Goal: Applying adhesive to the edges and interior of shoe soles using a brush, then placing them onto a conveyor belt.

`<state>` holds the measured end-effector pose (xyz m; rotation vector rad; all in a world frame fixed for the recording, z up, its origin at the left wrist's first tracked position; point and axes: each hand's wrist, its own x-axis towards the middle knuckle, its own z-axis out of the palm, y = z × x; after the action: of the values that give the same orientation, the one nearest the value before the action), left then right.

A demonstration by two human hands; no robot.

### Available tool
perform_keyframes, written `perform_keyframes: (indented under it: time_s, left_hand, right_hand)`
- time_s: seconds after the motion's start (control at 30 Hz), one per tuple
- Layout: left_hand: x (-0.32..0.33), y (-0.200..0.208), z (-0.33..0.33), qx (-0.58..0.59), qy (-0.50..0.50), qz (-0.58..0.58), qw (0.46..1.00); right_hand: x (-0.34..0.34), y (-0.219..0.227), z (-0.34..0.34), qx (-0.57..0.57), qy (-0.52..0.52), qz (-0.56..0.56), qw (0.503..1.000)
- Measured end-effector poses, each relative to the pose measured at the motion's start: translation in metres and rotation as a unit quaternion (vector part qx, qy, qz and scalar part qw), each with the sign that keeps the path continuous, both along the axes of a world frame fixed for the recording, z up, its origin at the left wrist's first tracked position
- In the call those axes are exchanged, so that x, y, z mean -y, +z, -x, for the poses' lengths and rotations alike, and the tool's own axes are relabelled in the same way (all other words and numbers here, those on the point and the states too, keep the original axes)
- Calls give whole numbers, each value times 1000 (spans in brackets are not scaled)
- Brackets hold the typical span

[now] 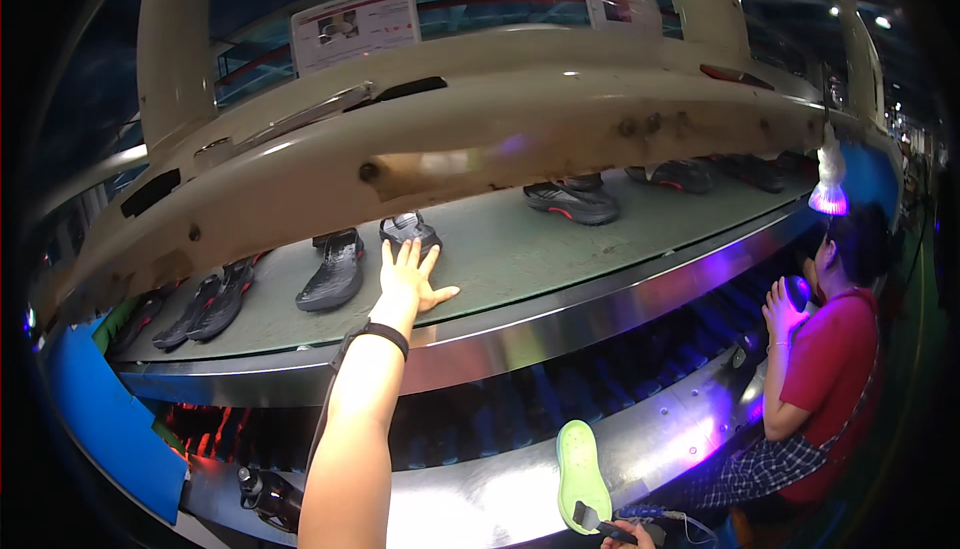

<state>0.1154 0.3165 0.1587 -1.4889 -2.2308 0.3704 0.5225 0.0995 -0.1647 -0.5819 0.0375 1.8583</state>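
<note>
My left hand point(408, 277) reaches up to the green conveyor belt. Its fingers are spread, and their tips lie over or against a dark shoe point(408, 226); whether they touch it I cannot tell. Beside that shoe, to the left, stands another black shoe point(333, 274). At the lower edge, my right hand point(632, 536) is closed on a flat brush point(588, 519) with a dark handle. The brush head rests over the heel end of a light green shoe sole point(580, 459), which lies on the metal ledge. The frame's edge cuts off most of the right hand.
More dark shoes with red trim point(572, 203) stand along the belt point(480, 266). A beige machine beam point(540, 144) overhangs it. A dark bottle point(268, 497) stands at the lower left. At right, a co-worker in a red shirt point(835, 369) holds a purple-lit object point(797, 294) near a hanging lamp point(828, 184).
</note>
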Motion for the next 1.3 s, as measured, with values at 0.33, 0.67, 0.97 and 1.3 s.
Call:
perform_keyframes:
  time_s: [0.33, 0.67, 0.97, 1.3]
  left_hand:
    - [-21, 13, 28, 44, 18, 59, 997]
    - [-18, 14, 28, 62, 45, 68, 995]
    - [20, 6, 0, -30, -158, -81, 984]
    - [136, -56, -67, 300, -324, -504, 742]
  right_hand:
    - [-5, -5, -8, -75, 0, -2, 997]
    - [-6, -3, -1, -41, 24, -16, 999]
    - [-9, 0, 9, -35, 64, -78, 994]
    - [26, 46, -2, 114, -37, -118, 986]
